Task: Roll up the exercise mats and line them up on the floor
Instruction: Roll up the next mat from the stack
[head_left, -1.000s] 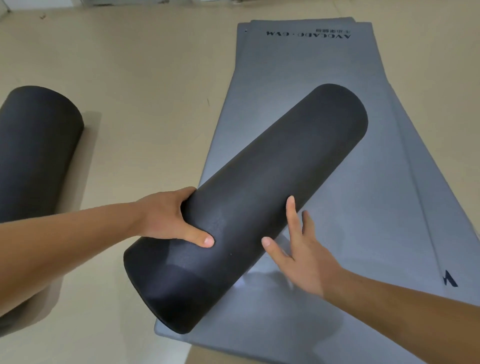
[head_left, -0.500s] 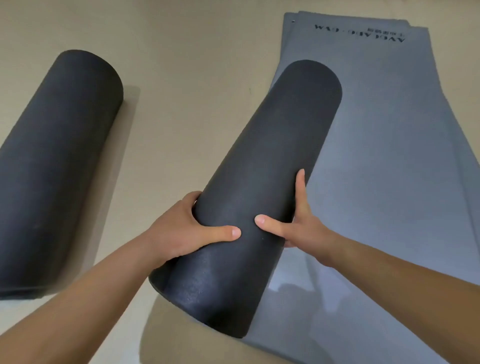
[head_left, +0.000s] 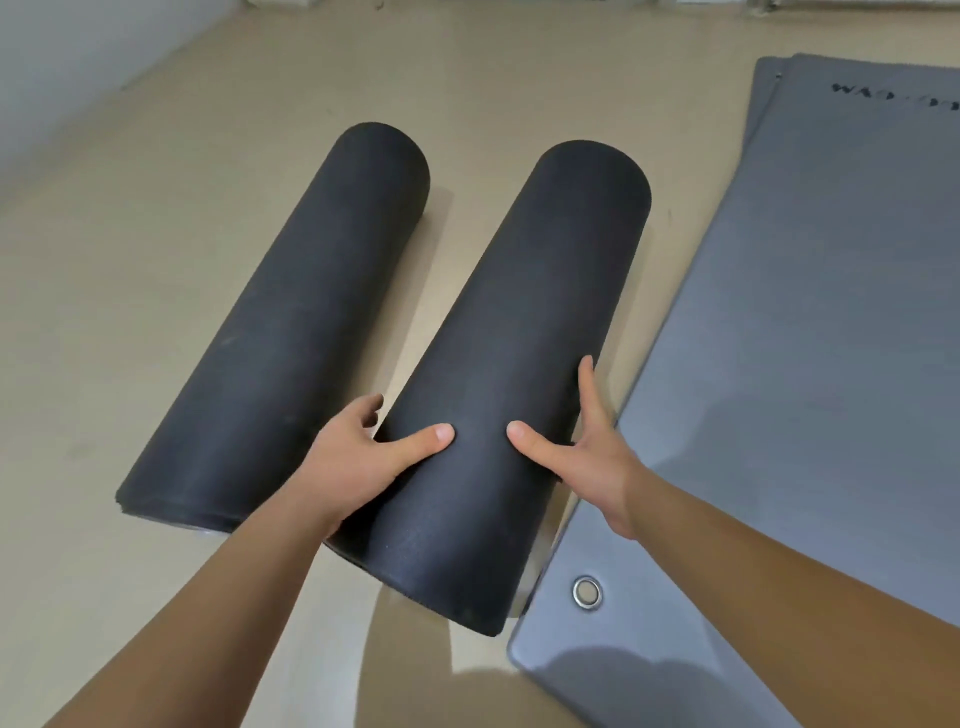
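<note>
The beige floor (head_left: 130, 291) fills most of what I see, with a pale wall (head_left: 67, 47) at the far left. On my right lie the flat grey mats (head_left: 810, 332), stacked, their far edges a little offset and dark lettering near the far end, too blurred to read. Left of them are two black rolls, side by side and apart, both pointing away from me. The second roll (head_left: 280, 332) lies on the floor to the left. The held roll (head_left: 524, 322) sits between it and the flat mats, with its near end just beside their near corner. A shadow falls on the floor below that end; I cannot tell whether the far end touches down. My left hand (head_left: 353, 467) grips its left side, thumb over the top, fingers curled into the gap between the rolls. My right hand (head_left: 597, 457) clasps the right side, thumb on top, forefinger straight along the flank, other fingers hidden. A metal eyelet (head_left: 587, 592) sits in the mats' near corner.
</note>
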